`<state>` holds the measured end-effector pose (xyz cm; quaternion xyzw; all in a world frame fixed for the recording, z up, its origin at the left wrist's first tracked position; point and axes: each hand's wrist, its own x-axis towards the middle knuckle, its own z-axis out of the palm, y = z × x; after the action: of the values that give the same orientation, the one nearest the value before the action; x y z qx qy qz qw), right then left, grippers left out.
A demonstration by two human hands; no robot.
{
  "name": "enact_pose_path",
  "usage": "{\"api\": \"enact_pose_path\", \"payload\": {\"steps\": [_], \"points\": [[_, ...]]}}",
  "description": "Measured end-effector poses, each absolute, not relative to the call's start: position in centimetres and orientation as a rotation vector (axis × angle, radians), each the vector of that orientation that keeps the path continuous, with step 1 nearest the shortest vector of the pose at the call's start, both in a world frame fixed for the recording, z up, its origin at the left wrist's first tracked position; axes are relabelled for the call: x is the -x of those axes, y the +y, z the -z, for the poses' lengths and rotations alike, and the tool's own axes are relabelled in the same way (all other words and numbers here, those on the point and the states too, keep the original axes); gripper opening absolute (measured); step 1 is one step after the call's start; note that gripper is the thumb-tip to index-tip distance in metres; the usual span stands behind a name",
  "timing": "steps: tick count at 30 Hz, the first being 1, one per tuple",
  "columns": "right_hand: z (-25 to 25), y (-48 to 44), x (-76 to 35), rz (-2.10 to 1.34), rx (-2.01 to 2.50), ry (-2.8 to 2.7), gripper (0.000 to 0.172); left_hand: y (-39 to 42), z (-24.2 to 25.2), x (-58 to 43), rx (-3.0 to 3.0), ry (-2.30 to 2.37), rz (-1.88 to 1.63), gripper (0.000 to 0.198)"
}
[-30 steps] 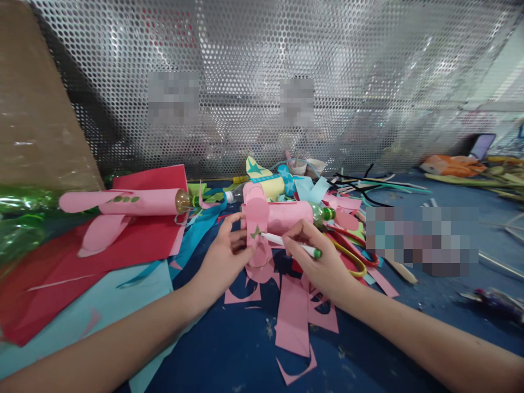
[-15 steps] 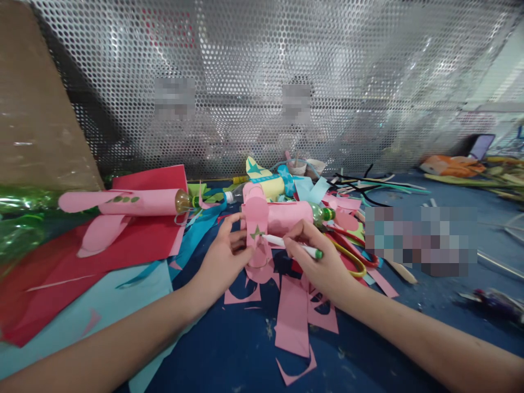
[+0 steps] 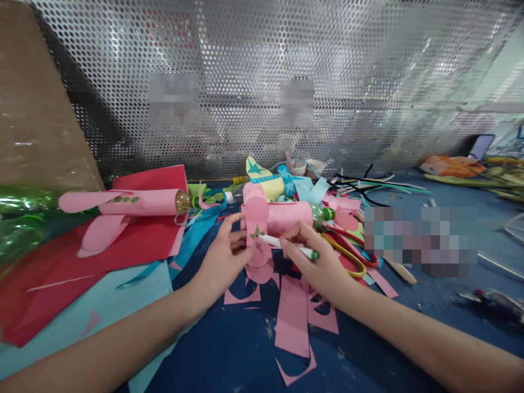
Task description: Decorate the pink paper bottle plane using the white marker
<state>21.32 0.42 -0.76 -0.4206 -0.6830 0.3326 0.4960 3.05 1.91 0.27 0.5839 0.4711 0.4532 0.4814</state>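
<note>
My right hand (image 3: 317, 262) is closed round a white marker with a green end (image 3: 289, 246). Its tip touches a green star (image 3: 256, 233) on the pink paper wing (image 3: 257, 226) of a pink-wrapped bottle plane (image 3: 286, 215). The fingers of my left hand (image 3: 225, 256) pinch the left edge of that wing. The bottle has a green cap at its right end. It lies on the blue table (image 3: 245, 349), just beyond both hands.
A second pink bottle plane (image 3: 123, 203) lies on red paper (image 3: 135, 240) at the left. Pink scraps (image 3: 292, 316) lie under my hands. Red-and-yellow scissors (image 3: 352, 256) rest right of my right hand. A perforated metal screen (image 3: 266, 82) closes the back, and light blue paper (image 3: 82, 316) lies at the left front.
My right hand and the marker have shifted slightly left and up along the star. My left hand and the plane stay put.
</note>
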Motion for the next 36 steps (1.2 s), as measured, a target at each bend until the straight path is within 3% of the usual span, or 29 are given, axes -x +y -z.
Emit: {"api": "enact_pose_path", "payload": {"steps": [36], "points": [[1.07,0.48,-21.33,-0.775,1.013,-1.627,0.017,2.16,0.31,-2.95,-1.408,1.117,-1.109,0.058]]}}
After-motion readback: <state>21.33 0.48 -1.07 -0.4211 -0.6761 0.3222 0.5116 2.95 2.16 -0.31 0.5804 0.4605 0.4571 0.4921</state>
